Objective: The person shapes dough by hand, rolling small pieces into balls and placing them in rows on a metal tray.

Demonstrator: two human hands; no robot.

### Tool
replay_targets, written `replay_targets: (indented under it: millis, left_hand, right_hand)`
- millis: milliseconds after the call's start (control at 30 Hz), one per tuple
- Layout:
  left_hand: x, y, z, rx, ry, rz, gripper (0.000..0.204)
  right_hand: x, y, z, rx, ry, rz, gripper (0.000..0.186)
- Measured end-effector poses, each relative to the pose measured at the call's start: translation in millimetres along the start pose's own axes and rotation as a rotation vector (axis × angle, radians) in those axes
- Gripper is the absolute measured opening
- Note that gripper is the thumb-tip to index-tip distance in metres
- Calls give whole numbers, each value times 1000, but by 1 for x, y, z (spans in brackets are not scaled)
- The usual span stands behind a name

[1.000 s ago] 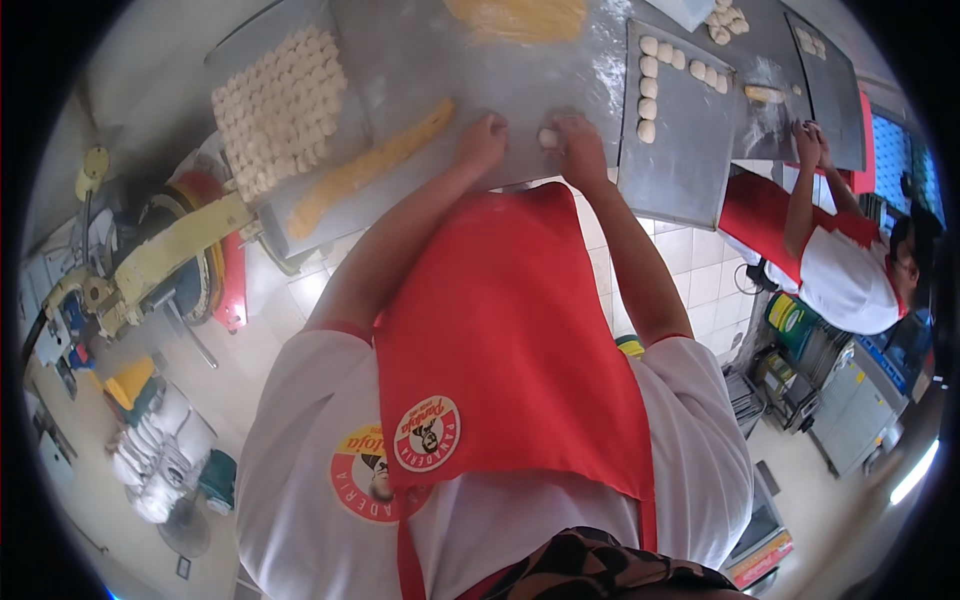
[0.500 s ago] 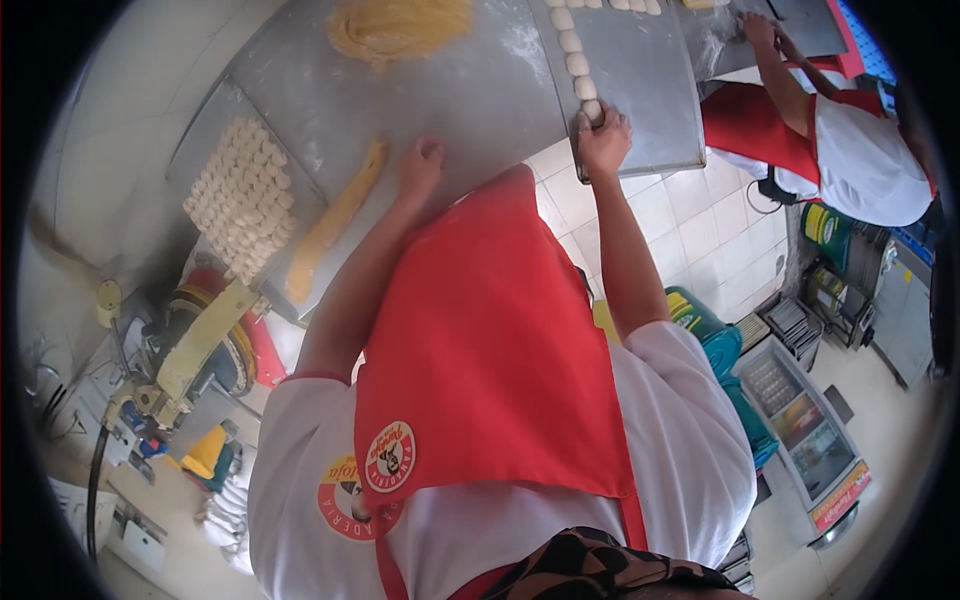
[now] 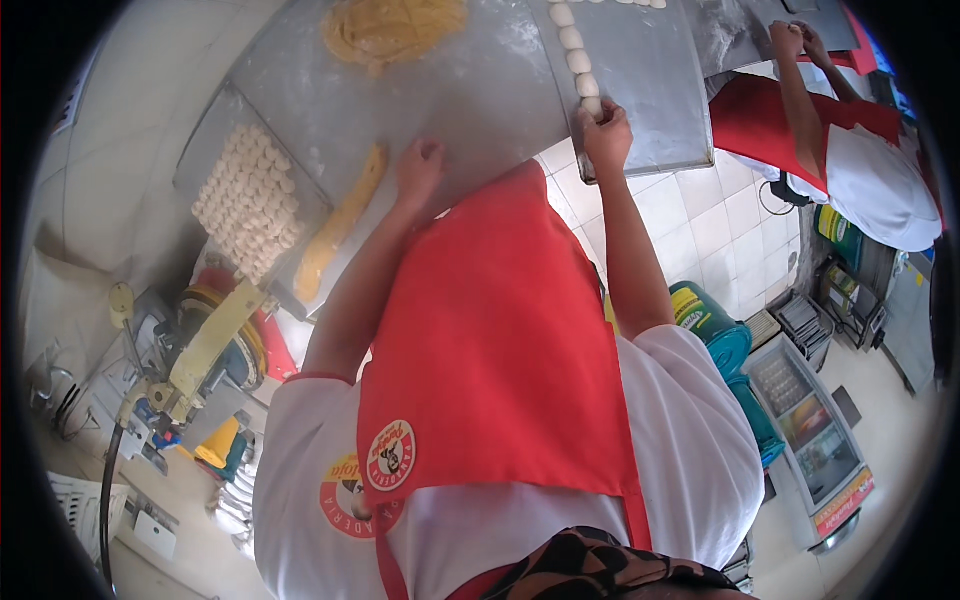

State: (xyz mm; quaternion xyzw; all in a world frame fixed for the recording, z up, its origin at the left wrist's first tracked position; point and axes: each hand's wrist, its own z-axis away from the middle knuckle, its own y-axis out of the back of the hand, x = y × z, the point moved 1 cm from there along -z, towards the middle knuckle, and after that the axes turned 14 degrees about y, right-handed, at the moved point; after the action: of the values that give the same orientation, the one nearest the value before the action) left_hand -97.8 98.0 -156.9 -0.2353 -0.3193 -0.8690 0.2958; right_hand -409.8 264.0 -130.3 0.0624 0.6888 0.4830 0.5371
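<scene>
I stand at a floured metal table [image 3: 470, 100] in a red apron. My right hand [image 3: 607, 135] reaches to the near end of a metal tray [image 3: 655, 110] and pinches a small dough ball [image 3: 592, 106] at the end of a row of dough balls [image 3: 572, 40]. My left hand [image 3: 420, 168] rests on the table with its fingers curled, just right of a long yellow dough log [image 3: 340, 225]. A large yellow dough mass [image 3: 395, 25] lies at the far side of the table.
A second tray packed with several dough balls [image 3: 250, 200] sits at the table's left end. A yellow machine [image 3: 215, 335] stands below it. Another person in a red apron [image 3: 830, 140] works at the upper right. A teal bin [image 3: 715, 325] and a display case [image 3: 810, 425] stand on the tiled floor.
Both hands were together on a dough piece at the table's middle. My right hand has moved right to the tray's row of balls, and my left hand has stayed near the dough log.
</scene>
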Motion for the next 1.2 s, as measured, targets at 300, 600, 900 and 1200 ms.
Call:
replay_targets:
  millis: [300,600,900,1200]
  left_hand:
    - [-10,0,-3,40,-138,-2,23]
    - [-16,1,-5,16,-177,-10,23]
    - [-36,35,9,262,-261,-196,29]
    - [-48,91,30,741,-164,-606,44]
  right_hand:
    - [-7,2,-14,-150,36,246,56]
    - [-4,1,8,33,103,319,53]
    - [-14,0,9,110,172,373,45]
    - [-97,-36,-4,-17,329,-298,41]
